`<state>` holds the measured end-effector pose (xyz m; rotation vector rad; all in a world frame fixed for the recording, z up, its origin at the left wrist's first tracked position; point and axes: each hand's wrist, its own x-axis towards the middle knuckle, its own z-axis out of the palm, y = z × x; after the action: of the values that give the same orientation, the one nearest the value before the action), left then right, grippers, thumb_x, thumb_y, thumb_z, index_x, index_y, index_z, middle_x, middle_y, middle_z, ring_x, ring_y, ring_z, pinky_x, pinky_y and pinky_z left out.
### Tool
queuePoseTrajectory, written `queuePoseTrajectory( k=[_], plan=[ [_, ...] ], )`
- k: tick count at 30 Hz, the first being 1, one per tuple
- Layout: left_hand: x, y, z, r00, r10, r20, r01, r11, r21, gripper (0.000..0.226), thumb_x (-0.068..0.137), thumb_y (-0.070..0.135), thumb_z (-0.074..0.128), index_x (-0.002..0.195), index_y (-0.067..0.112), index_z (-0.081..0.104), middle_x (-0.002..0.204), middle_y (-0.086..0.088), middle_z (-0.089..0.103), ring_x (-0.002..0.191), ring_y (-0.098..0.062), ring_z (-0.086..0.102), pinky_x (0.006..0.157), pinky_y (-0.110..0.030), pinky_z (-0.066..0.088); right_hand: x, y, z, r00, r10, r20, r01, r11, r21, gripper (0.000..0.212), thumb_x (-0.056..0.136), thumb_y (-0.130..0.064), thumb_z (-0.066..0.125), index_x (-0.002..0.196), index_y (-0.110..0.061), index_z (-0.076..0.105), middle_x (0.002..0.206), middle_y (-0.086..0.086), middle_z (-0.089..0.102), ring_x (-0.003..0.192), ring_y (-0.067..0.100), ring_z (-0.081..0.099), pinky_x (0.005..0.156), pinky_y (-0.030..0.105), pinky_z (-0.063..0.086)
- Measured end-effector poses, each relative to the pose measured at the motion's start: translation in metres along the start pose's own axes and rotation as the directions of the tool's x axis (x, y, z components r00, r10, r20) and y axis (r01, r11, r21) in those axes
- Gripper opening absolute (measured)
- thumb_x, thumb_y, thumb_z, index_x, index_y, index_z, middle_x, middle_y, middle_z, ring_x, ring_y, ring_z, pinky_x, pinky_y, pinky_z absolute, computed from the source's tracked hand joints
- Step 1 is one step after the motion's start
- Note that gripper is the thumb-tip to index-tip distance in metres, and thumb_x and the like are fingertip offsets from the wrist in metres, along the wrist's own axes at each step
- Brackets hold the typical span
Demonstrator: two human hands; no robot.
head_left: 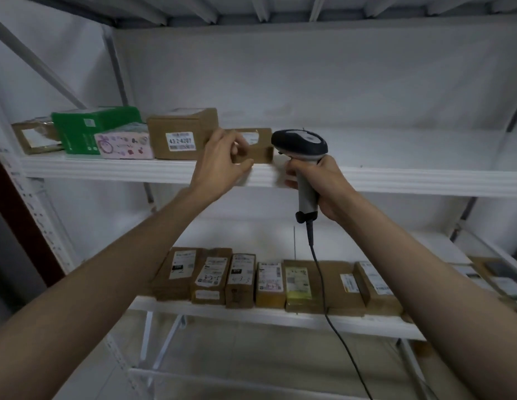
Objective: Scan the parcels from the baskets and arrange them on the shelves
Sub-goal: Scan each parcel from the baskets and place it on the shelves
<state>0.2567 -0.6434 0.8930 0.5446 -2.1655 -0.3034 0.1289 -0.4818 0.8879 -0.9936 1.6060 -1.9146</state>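
Observation:
A small brown cardboard parcel (258,147) with a white label rests on the upper white shelf (136,168). My left hand (222,160) grips its front left corner, thumb below and fingers on its face. My right hand (323,186) holds a corded black and grey barcode scanner (302,148) by the handle, its head right beside the parcel's right end. To the left stand a larger brown box (182,134), a pink patterned box (124,145), a green box (89,127) and another brown parcel (35,137).
The lower shelf (251,316) carries a row of several brown labelled parcels (268,284). The upper shelf is bare to the right of the scanner. The scanner cable (332,313) hangs down in front of the lower shelf. A white upright post (29,197) stands at left.

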Motion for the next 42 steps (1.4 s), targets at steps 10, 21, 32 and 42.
queuePoseTrajectory(
  k=[10, 21, 32, 42],
  plan=[
    [-0.102, 0.04, 0.118, 0.951, 0.242, 0.194, -0.179, 0.939, -0.294, 0.016, 0.09, 0.02, 0.071, 0.101, 0.018, 0.061, 0.085, 0.0, 0.055, 0.067, -0.014, 0.052, 0.065, -0.034, 0.051, -0.109, 0.068, -0.088, 0.948, 0.196, -0.252, -0.19, 0.981, 0.048, 0.03, 0.09, 0.004, 0.065, 0.12, 0.005, 0.064, 0.089, 0.013, 0.062, 0.08, 0.025, 0.061, 0.079, 0.04, 0.063],
    [-0.283, 0.147, 0.237, 0.509, 0.325, 0.797, 0.007, 0.924, -0.382, 0.022, 0.085, 0.019, 0.074, 0.106, 0.021, 0.065, 0.092, 0.002, 0.062, 0.08, -0.017, 0.063, 0.076, -0.042, 0.057, -0.322, 0.167, -0.2, 0.663, 0.448, -0.6, -0.414, 0.887, 0.205, 0.019, 0.089, 0.002, 0.067, 0.105, -0.007, 0.068, 0.088, 0.012, 0.068, 0.074, 0.023, 0.065, 0.084, 0.043, 0.06],
    [-0.488, 0.279, 0.237, 0.058, 0.453, 0.89, -0.057, 0.891, -0.45, 0.014, 0.086, 0.024, 0.073, 0.092, 0.032, 0.063, 0.082, 0.01, 0.069, 0.077, -0.009, 0.065, 0.075, -0.032, 0.056, -0.592, 0.185, -0.239, 0.237, 0.537, -0.809, -0.465, 0.794, 0.391, 0.017, 0.088, 0.0, 0.067, 0.104, -0.006, 0.066, 0.083, 0.013, 0.069, 0.07, 0.021, 0.065, 0.066, 0.033, 0.06],
    [-0.606, 0.386, 0.228, -0.143, 0.587, 0.797, -0.125, 0.788, -0.603, 0.014, 0.088, 0.026, 0.073, 0.096, 0.03, 0.063, 0.079, 0.012, 0.065, 0.077, -0.008, 0.062, 0.073, -0.031, 0.052, -0.753, 0.175, -0.234, -0.09, 0.53, -0.844, -0.336, 0.781, 0.526, 0.01, 0.09, 0.002, 0.062, 0.096, -0.006, 0.063, 0.076, 0.01, 0.062, 0.065, 0.018, 0.06, 0.063, 0.032, 0.056]
  ],
)
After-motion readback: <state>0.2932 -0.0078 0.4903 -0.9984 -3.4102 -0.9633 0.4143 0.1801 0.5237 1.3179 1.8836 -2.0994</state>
